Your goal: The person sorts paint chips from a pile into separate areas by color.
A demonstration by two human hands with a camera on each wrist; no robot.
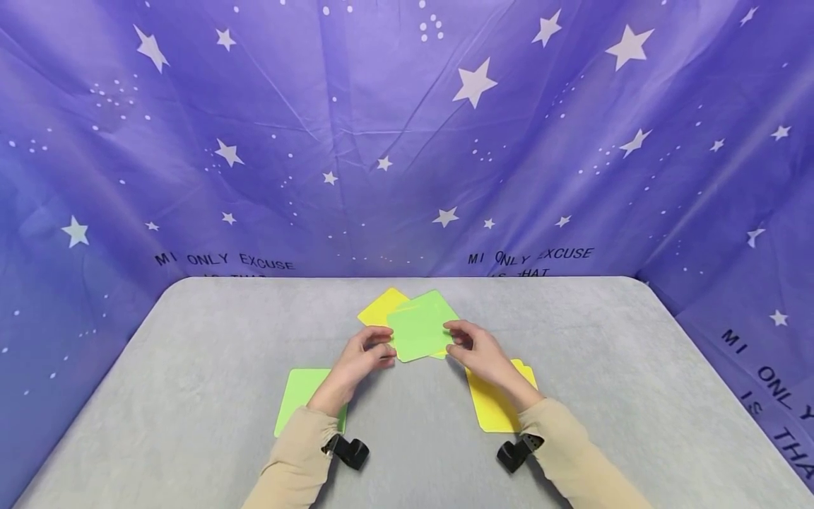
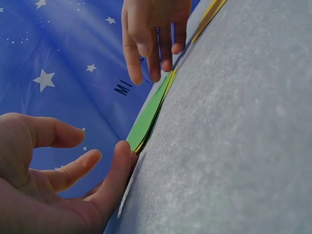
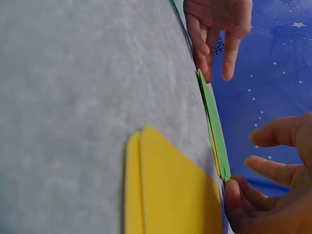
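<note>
A light green square card (image 1: 422, 325) lies on top of a loose pile at the table's middle. Beneath it a yellow card (image 1: 384, 307) sticks out at the upper left, and a thin yellow edge shows at the lower right. My left hand (image 1: 359, 359) is at the pile's left edge; in the left wrist view a finger (image 2: 117, 170) touches the near corner, with the thumb and others spread apart. Opposite, my right hand (image 1: 485, 353) touches the right edge, its upper fingers (image 3: 280, 131) held off the cards. Neither hand grips a card.
Another green card (image 1: 300, 392) lies on the grey table (image 1: 210, 353) under the left forearm. Beneath the right forearm are overlapping yellow cards (image 1: 492, 408). A purple star-printed curtain (image 1: 381, 106) hangs behind the table.
</note>
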